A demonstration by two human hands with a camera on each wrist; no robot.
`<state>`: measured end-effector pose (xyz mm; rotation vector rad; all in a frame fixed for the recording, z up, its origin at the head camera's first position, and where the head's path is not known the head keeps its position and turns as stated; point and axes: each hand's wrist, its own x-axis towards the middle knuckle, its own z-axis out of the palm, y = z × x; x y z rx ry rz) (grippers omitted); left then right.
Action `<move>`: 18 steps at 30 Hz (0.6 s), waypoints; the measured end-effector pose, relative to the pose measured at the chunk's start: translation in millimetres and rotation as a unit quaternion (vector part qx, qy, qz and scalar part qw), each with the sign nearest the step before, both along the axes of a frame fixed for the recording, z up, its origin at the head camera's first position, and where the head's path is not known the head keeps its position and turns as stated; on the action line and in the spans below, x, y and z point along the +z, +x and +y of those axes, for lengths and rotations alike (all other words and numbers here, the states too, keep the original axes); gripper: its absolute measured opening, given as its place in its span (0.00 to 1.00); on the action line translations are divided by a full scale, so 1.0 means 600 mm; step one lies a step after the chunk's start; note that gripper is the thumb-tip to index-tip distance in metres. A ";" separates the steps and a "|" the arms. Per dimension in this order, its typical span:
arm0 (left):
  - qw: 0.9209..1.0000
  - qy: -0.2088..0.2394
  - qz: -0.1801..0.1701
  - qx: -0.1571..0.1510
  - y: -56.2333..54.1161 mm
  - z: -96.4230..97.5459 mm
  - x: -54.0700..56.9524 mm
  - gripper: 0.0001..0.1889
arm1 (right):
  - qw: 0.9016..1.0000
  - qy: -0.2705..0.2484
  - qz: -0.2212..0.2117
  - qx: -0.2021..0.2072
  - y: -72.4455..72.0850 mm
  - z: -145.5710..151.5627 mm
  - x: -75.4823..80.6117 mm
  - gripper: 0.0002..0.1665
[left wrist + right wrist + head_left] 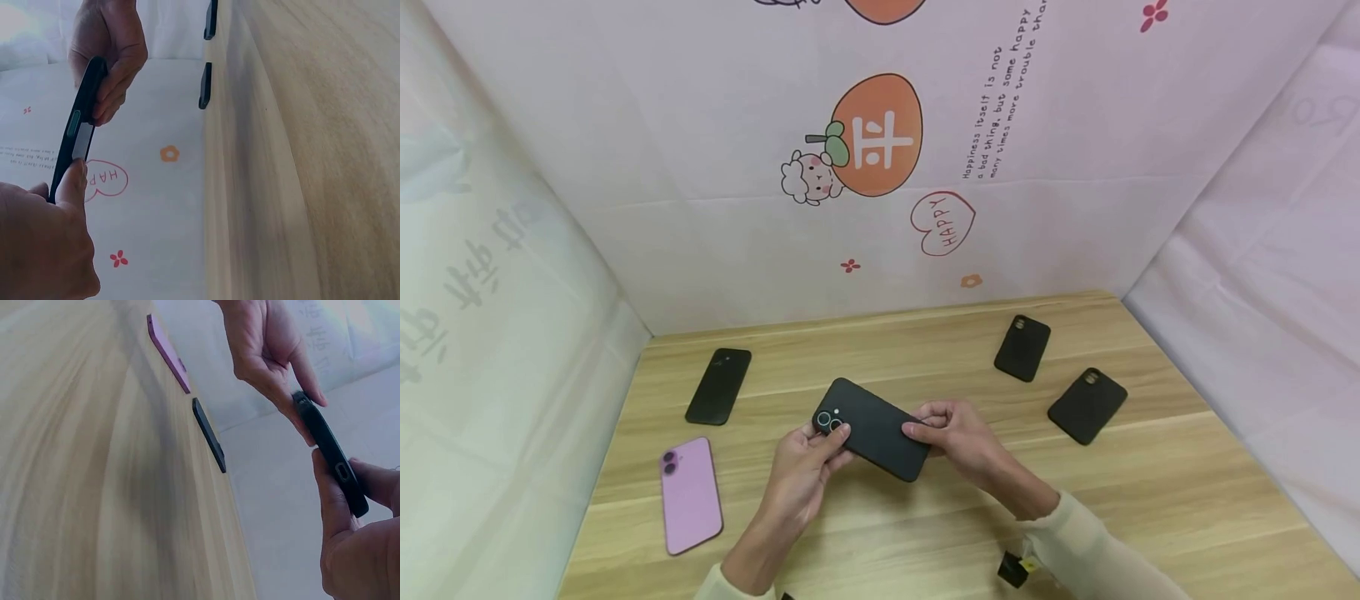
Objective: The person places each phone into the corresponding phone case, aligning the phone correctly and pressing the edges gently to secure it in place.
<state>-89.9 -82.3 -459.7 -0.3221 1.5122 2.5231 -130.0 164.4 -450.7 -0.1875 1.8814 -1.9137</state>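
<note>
A black smartphone in a black case [880, 429] is held above the table between both hands, its camera side up. My left hand [801, 467] grips the end with the camera rings, thumb on the back beside a lens. At the opposite end my right hand [962, 437] pinches the edge, thumb on top and fingers beneath. In the left wrist view the black phone [81, 119] appears edge-on, a lighter strip of its side showing. From the right wrist, the phone's end [331, 456] shows an oblong port opening.
Left on the wooden table [880, 550] lie a black phone [718, 387] and a pink phone [691, 496]. Two black phone cases [1023, 348] [1087, 406] lie at the right. Printed cloth walls [737, 250] rise behind and at both sides.
</note>
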 end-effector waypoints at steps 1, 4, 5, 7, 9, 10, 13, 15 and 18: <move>1.000 0.001 0.002 0.004 0.000 0.000 0.001 0.28 | 1.000 -0.008 -0.005 -0.001 0.001 -0.001 -0.001 0.16; 1.000 -0.003 0.006 0.006 -0.001 -0.001 0.002 0.28 | 1.000 -0.014 -0.018 0.001 0.004 -0.004 -0.001 0.15; 1.000 -0.006 0.008 0.002 -0.001 -0.001 0.003 0.28 | 1.000 -0.012 -0.021 0.004 0.004 -0.004 -0.001 0.14; 1.000 -0.016 0.014 -0.009 -0.001 -0.004 0.002 0.27 | 1.000 0.004 -0.022 0.013 0.005 -0.002 0.000 0.14; 0.999 -0.030 0.018 -0.025 -0.003 -0.007 0.002 0.25 | 0.999 0.021 -0.022 0.025 0.004 0.000 0.002 0.14; 0.998 -0.038 0.018 -0.035 -0.004 -0.009 0.002 0.24 | 0.999 0.030 -0.022 0.032 0.004 0.001 0.003 0.15; 0.995 -0.065 0.018 -0.076 -0.012 -0.012 0.001 0.22 | 0.997 0.053 -0.018 0.050 0.003 0.005 0.006 0.16; 0.990 -0.082 0.021 -0.114 -0.018 -0.012 0.000 0.21 | 0.996 0.069 -0.012 0.057 0.003 0.006 0.007 0.16; 0.980 -0.100 0.031 -0.172 -0.028 -0.009 0.000 0.21 | 0.994 0.093 -0.001 0.058 0.005 0.011 0.008 0.16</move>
